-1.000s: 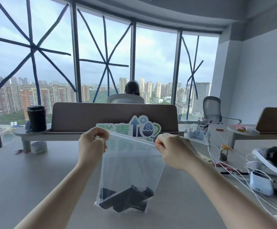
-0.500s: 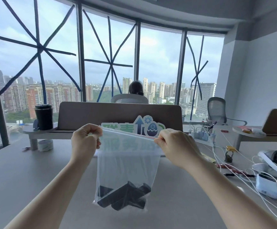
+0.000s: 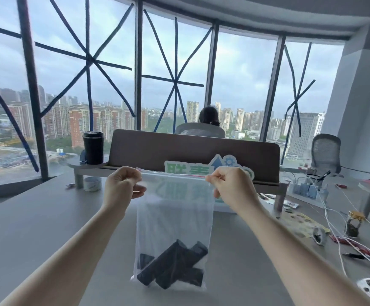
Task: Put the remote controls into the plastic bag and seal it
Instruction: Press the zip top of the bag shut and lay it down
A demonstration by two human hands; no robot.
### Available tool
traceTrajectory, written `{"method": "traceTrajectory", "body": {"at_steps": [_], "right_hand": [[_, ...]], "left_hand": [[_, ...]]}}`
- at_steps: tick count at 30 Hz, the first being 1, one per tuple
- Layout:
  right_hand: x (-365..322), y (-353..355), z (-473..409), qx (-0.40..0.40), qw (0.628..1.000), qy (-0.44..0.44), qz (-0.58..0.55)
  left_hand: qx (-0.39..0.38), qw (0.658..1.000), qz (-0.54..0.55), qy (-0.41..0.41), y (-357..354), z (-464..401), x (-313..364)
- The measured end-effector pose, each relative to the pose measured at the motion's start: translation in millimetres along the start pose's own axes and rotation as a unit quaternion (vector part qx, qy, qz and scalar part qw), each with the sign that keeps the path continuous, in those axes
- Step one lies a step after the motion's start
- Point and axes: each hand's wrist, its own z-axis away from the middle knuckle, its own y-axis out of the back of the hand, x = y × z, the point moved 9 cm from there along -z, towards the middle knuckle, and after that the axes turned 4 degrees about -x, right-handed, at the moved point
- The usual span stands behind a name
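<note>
- Raised higher since the previous frame, the plastic bag point(image 3: 175, 217) hangs mid-frame above the desk point(image 3: 36, 228).
- Both my left hand point(image 3: 122, 186) and right hand point(image 3: 230, 186) pinch its top edge.
- Black remote controls point(image 3: 173, 268) lie crossed at its bottom.

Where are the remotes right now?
In the head view, the remotes lie crossed at the bottom of the clear bag, low in the middle, hanging between the left hand and right hand.

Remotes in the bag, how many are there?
3, maybe more hidden. In the plastic bag, one remote leans across the middle, a second crosses behind it on the right, a third peeks out left.
</note>
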Motion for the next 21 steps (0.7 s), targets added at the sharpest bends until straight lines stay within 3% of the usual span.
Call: {"method": "traceTrajectory", "body": {"at_steps": [11,15,21], "right_hand": [[-71.6,-148.0,-116.6,-0.005,0.993,0.028,-0.111],[-54.6,-213.6,-91.4,-0.081,0.990,0.017,-0.112],[-23.9,-299.2,-23.9,-0.274,0.955,-0.017,-0.113]], "left_hand": [[0.103,0.994,0.022,-0.008,124.2,-140.6,-30.7],[0.123,0.992,0.013,0.025,158.9,-133.0,-81.2],[0.152,0.985,-0.033,0.077,198.9,-70.9,-142.6]]}}
